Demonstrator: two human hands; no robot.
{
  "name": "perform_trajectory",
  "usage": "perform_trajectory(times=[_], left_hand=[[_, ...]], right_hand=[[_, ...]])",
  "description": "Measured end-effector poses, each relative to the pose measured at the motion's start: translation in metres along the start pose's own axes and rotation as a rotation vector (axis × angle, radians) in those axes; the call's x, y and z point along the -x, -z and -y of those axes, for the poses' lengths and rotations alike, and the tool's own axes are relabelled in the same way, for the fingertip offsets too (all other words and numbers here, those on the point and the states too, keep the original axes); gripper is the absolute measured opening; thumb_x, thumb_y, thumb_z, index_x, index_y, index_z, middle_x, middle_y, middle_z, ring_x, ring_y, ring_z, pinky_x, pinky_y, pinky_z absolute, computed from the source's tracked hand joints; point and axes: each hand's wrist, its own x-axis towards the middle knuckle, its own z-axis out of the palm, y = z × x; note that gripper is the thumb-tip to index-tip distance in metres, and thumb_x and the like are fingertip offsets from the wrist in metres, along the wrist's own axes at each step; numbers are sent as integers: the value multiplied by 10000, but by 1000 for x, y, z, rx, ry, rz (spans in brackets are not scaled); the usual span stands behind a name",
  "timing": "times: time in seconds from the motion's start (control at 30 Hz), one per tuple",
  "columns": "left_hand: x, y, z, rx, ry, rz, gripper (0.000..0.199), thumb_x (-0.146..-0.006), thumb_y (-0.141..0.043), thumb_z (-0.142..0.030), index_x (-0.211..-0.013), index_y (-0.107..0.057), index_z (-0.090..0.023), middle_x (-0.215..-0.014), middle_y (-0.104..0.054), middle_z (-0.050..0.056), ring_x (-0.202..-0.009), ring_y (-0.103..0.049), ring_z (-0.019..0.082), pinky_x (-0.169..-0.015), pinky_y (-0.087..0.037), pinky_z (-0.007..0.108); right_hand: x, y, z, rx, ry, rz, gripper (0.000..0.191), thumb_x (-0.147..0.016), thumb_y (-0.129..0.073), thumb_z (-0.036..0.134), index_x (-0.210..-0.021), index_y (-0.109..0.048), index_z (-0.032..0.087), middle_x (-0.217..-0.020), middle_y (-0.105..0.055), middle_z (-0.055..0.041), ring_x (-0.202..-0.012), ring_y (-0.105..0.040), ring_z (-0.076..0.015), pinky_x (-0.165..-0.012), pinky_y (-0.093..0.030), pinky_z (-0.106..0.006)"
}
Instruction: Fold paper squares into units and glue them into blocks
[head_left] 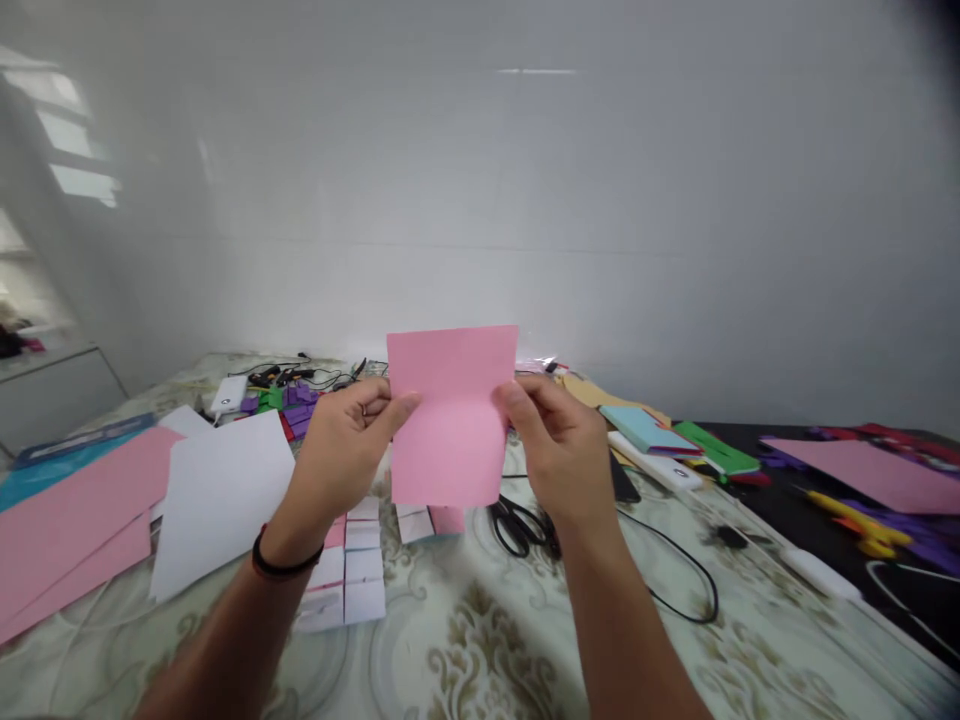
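Observation:
A pink sheet of paper is held upright above the table, with a faint crease across its middle. My left hand pinches its left edge between thumb and fingers, and a dark band circles that wrist. At the right edge, my right hand grips the sheet the same way. Below and behind the sheet, small folded white and pink papers lie on the patterned tablecloth. Black-handled scissors rest beside my right wrist, partly hidden by it.
White paper and larger pink sheets lie at the left. Purple and green pieces and cables sit at the back. On the right are coloured folded papers, a white power strip, a black cable and a yellow tool.

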Motion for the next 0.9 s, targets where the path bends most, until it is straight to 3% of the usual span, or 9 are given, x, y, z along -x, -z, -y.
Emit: perform_trajectory(times=[0.13, 0.23, 0.43, 0.7, 0.9], left_hand=[[3, -5, 5, 56, 95, 171, 324, -933, -650, -444, -769, -674, -166, -663, -612, -2, -626, -541, 129, -550, -435, 216], [3, -5, 9, 84, 170, 300, 378, -947, -627, -518, -817, -697, -170, -768, -694, 27, -718, -629, 164, -609, -499, 238], [2, -4, 10, 105, 158, 350, 389, -942, -642, -515, -853, -750, -152, -817, -747, 67, -748, -676, 197, -595, -512, 254], [3, -2, 13, 73, 175, 347, 417, -927, -658, -531, -823, -759, -140, -793, -749, 71, -710, -673, 198, -568, -517, 262], [1, -5, 11, 77, 152, 329, 325, -927, -684, -474, -862, -759, -164, -838, -758, 51, -751, -676, 182, -608, -535, 247]], right_hand=[[1, 16, 0, 158, -11, 166, 421, -989, -572, 435, -654, -493, 193, -615, -412, 31, -572, -369, -110, -509, -286, -248], [1, 23, 0, 167, -25, 219, 431, -993, -563, 441, -649, -484, 193, -615, -394, 33, -563, -356, -105, -500, -267, -249], [-1, 27, 0, 184, -133, 468, 461, -990, -550, 536, -683, -515, 194, -631, -405, 30, -571, -361, -109, -496, -260, -255], [-3, 26, 7, 125, -30, 297, 338, -991, -558, 395, -721, -604, 195, -670, -517, 15, -613, -450, -119, -559, -348, -251], [-1, 25, 7, 225, -5, 215, 318, -990, -577, 391, -754, -657, 194, -662, -553, 16, -587, -451, -117, -536, -334, -256]])
